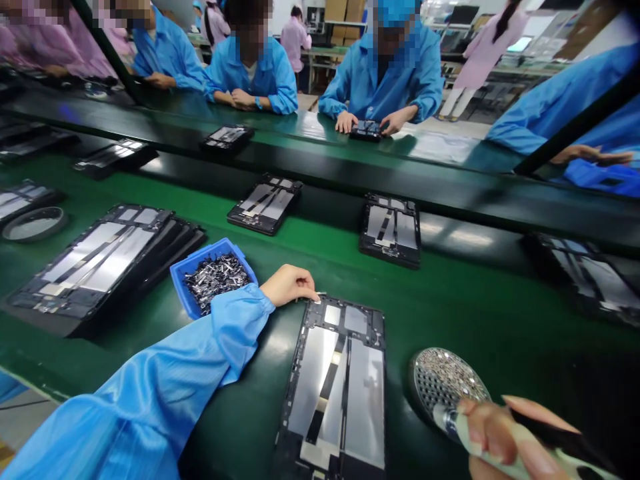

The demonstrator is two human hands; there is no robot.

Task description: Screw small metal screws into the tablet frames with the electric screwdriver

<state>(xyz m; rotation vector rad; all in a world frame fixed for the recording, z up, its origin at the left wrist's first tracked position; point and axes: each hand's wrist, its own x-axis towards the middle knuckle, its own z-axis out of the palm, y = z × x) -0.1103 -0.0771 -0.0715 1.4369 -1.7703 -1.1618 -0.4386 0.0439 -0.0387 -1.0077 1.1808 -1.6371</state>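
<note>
Head view: left hand (290,285) at the top corner of the tablet frame (333,387), fingertips (314,297) narrow, touching the frame; cannot tell if holding anything. Blue bin (215,280) of metal bits just left of frame. Right hand (500,433), right of frame, fingers wrapped around slim tool (447,422), above perforated dish (445,383).

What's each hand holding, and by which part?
The left hand pinches a tiny metal piece in its fingers, too small to tell which part. The right hand grips a slim hand tool around its wrapped handle.
</note>
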